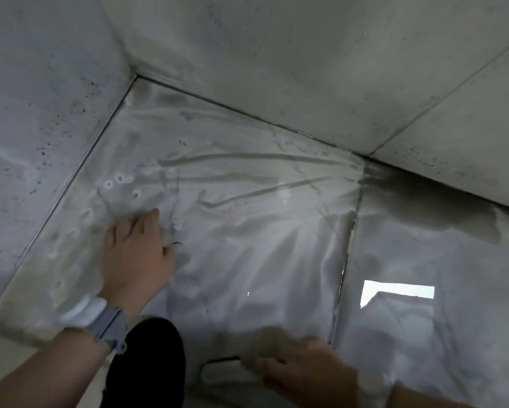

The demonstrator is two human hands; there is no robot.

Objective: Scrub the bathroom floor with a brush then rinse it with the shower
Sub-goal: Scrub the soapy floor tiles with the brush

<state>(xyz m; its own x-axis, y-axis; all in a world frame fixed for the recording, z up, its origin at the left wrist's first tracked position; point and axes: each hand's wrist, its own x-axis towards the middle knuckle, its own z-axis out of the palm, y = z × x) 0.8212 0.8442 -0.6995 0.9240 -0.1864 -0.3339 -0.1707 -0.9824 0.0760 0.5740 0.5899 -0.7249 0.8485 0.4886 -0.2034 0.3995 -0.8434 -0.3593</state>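
Pale grey floor [247, 245] streaked with white foam; grey walls [41, 98] speckled black; white-and-grey wristband [97, 316].

Left hand [137, 254] and forearm bare, no sleeve; wrist carries a white oblong device [84, 310] on a grey fabric strap [109, 325] with a small buckle or clasp at its lower end. Right hand [306, 369] bare, blurred, nothing worn on it that shows. Black trouser leg [147, 363] at bottom centre, plain, unmarked.
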